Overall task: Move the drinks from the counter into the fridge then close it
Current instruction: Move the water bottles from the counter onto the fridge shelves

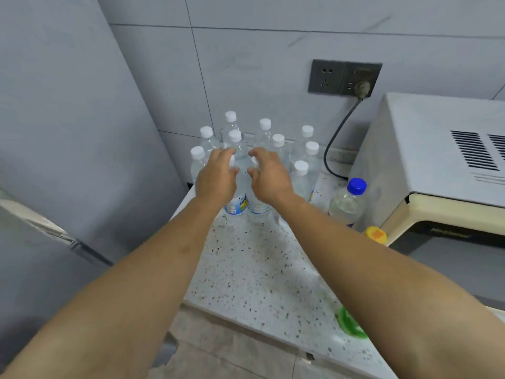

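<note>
A single head-worn wide-angle view looks forward and steeply down from above the person's outstretched forearms, close over the speckled pale stone counter (254,272), facing the grey tiled wall (273,50) beyond both hands.

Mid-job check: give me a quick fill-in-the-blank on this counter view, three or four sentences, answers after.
1. The clear plastic bottles clustered on the speckled counter have ____ caps.
2. The lone clear bottle beside the cream microwave has a ____ cap.
3. The left hand and right hand each close on a bottle's ____.
4. The dark wall socket holds ____ plug.

Answers: white; blue; cap; one
</note>
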{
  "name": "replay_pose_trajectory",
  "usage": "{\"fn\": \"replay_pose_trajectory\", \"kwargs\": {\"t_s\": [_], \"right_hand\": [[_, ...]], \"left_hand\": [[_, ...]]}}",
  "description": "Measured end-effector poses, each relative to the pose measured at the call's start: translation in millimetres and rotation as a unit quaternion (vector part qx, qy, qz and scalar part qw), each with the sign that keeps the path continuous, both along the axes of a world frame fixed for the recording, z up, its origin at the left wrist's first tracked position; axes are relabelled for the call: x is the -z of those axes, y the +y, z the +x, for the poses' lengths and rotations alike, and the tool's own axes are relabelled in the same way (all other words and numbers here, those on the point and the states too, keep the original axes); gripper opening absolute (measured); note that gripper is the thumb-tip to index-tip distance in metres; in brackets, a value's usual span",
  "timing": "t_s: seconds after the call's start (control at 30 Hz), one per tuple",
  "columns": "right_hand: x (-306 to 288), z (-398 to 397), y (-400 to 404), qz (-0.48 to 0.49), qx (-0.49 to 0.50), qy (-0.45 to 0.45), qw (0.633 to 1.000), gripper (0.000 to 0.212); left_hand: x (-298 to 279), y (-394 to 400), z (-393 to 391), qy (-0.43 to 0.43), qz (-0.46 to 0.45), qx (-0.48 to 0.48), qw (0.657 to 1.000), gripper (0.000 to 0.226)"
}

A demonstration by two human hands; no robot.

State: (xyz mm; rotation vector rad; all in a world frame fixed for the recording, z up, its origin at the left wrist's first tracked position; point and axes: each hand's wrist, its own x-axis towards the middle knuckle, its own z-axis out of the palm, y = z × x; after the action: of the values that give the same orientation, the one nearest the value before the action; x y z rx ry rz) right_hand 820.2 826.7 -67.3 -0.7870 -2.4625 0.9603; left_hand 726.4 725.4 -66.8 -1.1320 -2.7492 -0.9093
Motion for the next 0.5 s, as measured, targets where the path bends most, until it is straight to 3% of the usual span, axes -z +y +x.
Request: {"fn": "replay_pose_trajectory", "kwargs": {"t_s": [0.17, 0.3, 0.5], "right_hand": [[17.4, 24.6, -21.3, -0.027, 0.035, 0.097, 0.994, 0.027], [29.3, 67.2, -51.8, -0.023, 0.017, 0.141, 0.990, 0.028], [27.2, 120.9, -69.3, -0.068, 0.085, 0.223, 0.969, 0.028]], "left_hand": [[14.5, -21.2, 27.6, -0.037, 0.102, -0.018, 0.994, 0.029], [23.3, -54.8, 62.7, -0.070, 0.172, -0.029, 0.982, 0.044], [23.4, -95.5, 99.7, -0.109, 0.213, -0.042, 0.970, 0.053]]}}
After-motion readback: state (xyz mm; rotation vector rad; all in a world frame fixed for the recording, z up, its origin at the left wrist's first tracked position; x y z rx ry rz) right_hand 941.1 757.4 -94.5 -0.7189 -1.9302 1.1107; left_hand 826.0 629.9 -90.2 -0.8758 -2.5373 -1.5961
